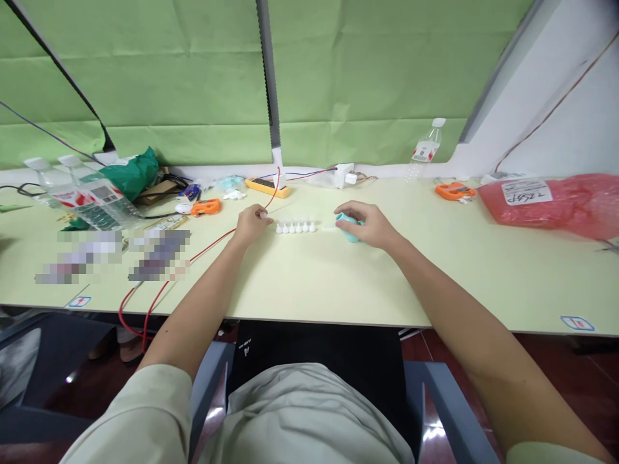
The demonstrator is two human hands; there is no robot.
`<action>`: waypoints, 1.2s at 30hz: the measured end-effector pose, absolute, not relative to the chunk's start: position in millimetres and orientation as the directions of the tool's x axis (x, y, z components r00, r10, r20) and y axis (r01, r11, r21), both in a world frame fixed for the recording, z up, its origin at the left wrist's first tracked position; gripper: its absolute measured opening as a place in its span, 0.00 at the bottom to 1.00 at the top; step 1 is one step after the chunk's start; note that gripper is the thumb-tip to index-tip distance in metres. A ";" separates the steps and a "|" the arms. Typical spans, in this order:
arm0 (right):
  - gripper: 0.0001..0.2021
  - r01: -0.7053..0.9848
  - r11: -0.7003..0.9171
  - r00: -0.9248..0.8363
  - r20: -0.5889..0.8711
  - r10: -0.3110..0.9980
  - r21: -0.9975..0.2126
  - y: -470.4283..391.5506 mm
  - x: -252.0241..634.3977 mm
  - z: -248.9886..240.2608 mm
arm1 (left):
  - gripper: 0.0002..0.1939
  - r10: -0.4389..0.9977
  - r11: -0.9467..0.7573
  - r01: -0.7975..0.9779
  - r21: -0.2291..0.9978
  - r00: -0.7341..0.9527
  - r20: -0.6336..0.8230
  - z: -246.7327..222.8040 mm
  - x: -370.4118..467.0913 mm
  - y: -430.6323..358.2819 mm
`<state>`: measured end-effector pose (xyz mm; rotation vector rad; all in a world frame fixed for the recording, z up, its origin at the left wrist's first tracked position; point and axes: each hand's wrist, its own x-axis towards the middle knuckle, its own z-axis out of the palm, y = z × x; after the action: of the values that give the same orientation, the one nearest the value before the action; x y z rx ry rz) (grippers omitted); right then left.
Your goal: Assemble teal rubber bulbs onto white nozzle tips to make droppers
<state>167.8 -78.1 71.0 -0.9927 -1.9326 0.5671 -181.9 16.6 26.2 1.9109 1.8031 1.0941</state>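
Observation:
My right hand (371, 223) is closed around a mint-green hollow cylinder (347, 227), tilted, its open end toward the upper left. Fingers pinched together, my left hand (252, 224) holds a small whitish translucent piece (264, 215) at its fingertips; its kind is too small to tell. Between the hands, several small white pieces with narrow tops (296, 228) stand in a row on the table. Fainter clear pieces (329, 228) lie by the cylinder, hard to make out.
Behind the hands lie a yellow multimeter-like device (268, 187) and a white box with wires (344, 175). Plastic bottles (91, 193), an orange tool (206, 207) and red cable (213, 243) are at left. A bottle (425, 151), orange tool (455, 191) and red bag (556, 203) sit right.

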 end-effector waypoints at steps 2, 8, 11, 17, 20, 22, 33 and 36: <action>0.14 0.428 0.587 -0.408 0.432 0.804 -0.687 -82.4 162.6 68.9 | 0.14 0.950 -0.169 0.743 0.648 -0.051 0.307 22.6 -181.9 18.3; 0.10 0.531 0.653 -0.649 0.236 0.723 -0.540 -100.0 141.3 70.1 | 0.14 0.960 -0.204 0.773 0.601 0.037 0.278 20.5 -182.0 19.4; 0.09 0.573 0.666 -0.682 0.172 0.711 -0.478 -102.5 136.1 69.0 | 0.16 0.952 -0.253 0.805 0.536 0.109 0.285 20.8 -181.7 18.6; 0.08 0.603 0.671 -0.709 0.095 0.698 -0.431 -97.4 137.9 62.1 | 0.18 0.947 -0.282 0.827 0.487 0.156 0.282 22.1 -175.9 15.5; 0.09 0.614 0.670 -0.713 0.073 0.698 -0.418 -97.5 137.7 62.0 | 0.16 0.947 -0.279 0.818 0.502 0.150 0.283 23.2 -173.3 14.0; 0.09 0.614 0.673 -0.718 0.062 0.693 -0.413 -98.2 136.9 62.8 | 0.16 0.946 -0.283 0.816 0.504 0.149 0.289 23.1 -173.0 13.9; 0.10 0.591 0.674 -0.733 0.054 0.678 -0.442 -95.3 135.5 58.6 | 0.18 0.946 -0.297 0.788 0.540 0.167 0.278 20.7 -175.4 15.4; 0.10 0.588 0.670 -0.732 0.054 0.679 -0.452 -95.5 135.5 58.3 | 0.18 0.950 -0.294 0.774 0.560 0.172 0.260 20.8 -175.6 15.5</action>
<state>135.5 -95.5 58.3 -1.0267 -2.6674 0.6087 -175.6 15.5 20.8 2.1541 1.6490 0.8311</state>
